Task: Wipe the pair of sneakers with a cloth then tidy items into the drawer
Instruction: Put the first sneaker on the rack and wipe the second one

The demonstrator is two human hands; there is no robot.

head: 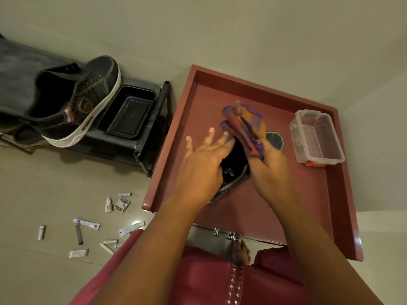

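Observation:
A dark sneaker [231,172] lies in the open reddish drawer [242,212], mostly hidden under my hands. My left hand [202,164] rests on it with fingers spread and straight. My right hand [271,168] grips a purple, orange and red cloth [244,126] and holds it against the sneaker's far end. The second sneaker [77,100], dark with a white sole, stands on a black rack [149,137] at the left.
A clear plastic box [317,137] and a small metal cup [275,139] sit in the drawer at the right. A black tray [127,111] lies on the rack. Several small tubes, a dropper bottle [108,204] and packets [87,223] are scattered on the floor at the left. My foot [241,252] stands below the drawer.

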